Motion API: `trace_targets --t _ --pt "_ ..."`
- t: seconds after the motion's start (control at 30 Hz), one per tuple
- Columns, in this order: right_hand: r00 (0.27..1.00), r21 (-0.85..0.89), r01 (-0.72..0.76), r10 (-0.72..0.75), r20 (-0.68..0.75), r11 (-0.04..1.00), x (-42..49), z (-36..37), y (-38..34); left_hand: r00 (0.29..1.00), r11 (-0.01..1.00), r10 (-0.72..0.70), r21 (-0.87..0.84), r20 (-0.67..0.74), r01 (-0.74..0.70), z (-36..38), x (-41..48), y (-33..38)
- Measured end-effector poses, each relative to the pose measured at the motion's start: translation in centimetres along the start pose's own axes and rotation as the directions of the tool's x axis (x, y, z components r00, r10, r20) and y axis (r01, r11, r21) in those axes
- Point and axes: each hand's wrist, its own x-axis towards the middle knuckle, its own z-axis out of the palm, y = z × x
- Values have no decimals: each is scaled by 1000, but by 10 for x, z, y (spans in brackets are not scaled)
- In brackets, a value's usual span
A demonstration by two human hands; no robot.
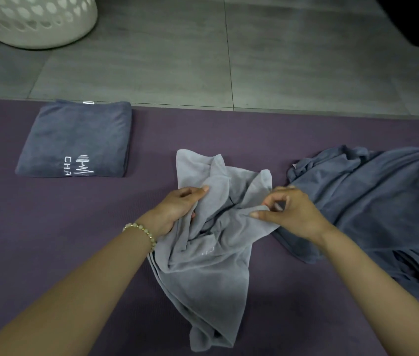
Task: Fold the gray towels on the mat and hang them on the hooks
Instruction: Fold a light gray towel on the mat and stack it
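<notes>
on the ribbed purple mat (74, 227), left hand (175, 209) and right hand (290, 211) pinch folds of a soft, crumpled light gray towel (203, 265); a squarely folded dark towel (74, 140) lies left, a rumpled one (370, 201) right.

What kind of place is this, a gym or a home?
Probably a gym or workout room, though a home is possible: a purple exercise mat on a gray tiled floor, a folded towel embroidered with a dumbbell logo, and a white laundry basket.
</notes>
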Motion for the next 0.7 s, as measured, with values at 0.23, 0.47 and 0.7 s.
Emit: trace_targets --t 0.23,0.47,0.7 --pt "854 476 73 -302 424 876 -16 -14 -51 968 960 247 -150 49 -238 8 -16 5" --pt "937 295 131 -216 276 946 3 3 -42 983 963 110 -262 145 -69 21 -29 6" --pt "889 430 177 -331 317 885 -7 -3 -52 917 910 377 -237 130 -340 32 -42 14"
